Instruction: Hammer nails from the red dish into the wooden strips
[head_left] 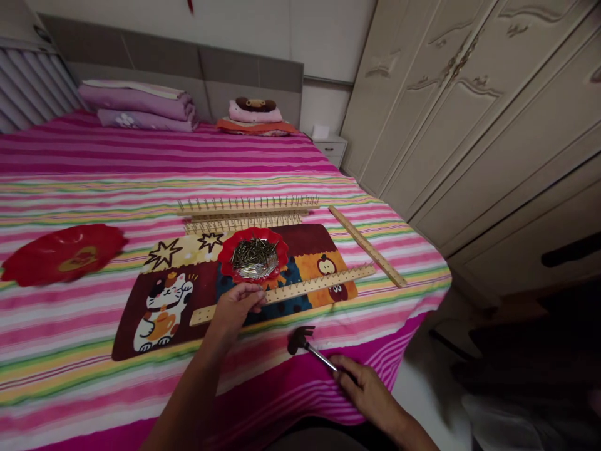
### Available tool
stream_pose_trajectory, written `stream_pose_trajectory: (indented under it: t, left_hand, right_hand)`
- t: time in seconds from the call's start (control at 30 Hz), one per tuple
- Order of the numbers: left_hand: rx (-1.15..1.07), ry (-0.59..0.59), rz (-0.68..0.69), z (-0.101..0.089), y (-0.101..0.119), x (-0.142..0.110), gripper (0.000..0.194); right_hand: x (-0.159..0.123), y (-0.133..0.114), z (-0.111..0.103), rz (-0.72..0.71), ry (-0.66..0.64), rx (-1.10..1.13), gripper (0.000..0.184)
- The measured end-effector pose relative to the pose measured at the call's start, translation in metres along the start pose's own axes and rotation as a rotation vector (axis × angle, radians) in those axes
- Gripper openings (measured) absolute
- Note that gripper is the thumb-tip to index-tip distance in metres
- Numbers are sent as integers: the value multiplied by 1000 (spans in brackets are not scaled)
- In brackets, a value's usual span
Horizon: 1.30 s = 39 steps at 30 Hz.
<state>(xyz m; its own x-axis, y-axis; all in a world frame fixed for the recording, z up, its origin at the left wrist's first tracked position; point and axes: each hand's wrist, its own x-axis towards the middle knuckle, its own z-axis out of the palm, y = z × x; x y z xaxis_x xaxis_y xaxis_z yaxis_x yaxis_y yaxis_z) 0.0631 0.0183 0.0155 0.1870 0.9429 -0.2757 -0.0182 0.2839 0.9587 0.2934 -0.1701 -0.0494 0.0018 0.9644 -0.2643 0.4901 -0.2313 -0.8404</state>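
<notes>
Wooden strip [310, 287], lying across the patterned mat [134, 313]: its nail row extends right of the left hand [237, 304], its nail-free end left. Left fingertips meet at the strip; whether they grip wood or nail cannot be told. Right hand [359, 382], near side: clenched around the hammer [320, 357]. Red bowl [225, 258] of nails: far side

Pink/white/yellow/green striped bedspread [154, 388] w/ plain red bowl [227, 258].
</notes>
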Motion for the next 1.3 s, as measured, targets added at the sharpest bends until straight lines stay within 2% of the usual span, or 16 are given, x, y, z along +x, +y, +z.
stream_pose_trajectory:
  t: [0.33, 0.6, 0.87, 0.97, 1.07, 1.2, 1.3]
  left_hand:
    - [154, 88, 120, 4, -19, 12, 29]
    - [280, 152, 117, 12, -23, 12, 30]
    - [430, 173, 235, 13, -27, 10, 23]
    - [489, 179, 280, 13, -28, 9, 19]
    - [531, 174, 306, 13, -27, 8, 17]
    - [557, 167, 319, 13, -24, 7, 16]
    - [563, 158, 324, 13, -24, 7, 16]
  right_hand:
    - [-1, -3, -2, -14, 4, 1, 31]
    - [0, -6, -3, -28, -9, -4, 31]
    - [-5, -9, -1, -37, 7, 0, 29]
    - [-6, -24, 0, -45, 27, 44, 30]
    - [-2, -52, -3, -82, 93, 76, 32]
    - [15, -94, -13, -223, 204, 9, 34]
    - [32, -114, -19, -325, 292, -89, 36]
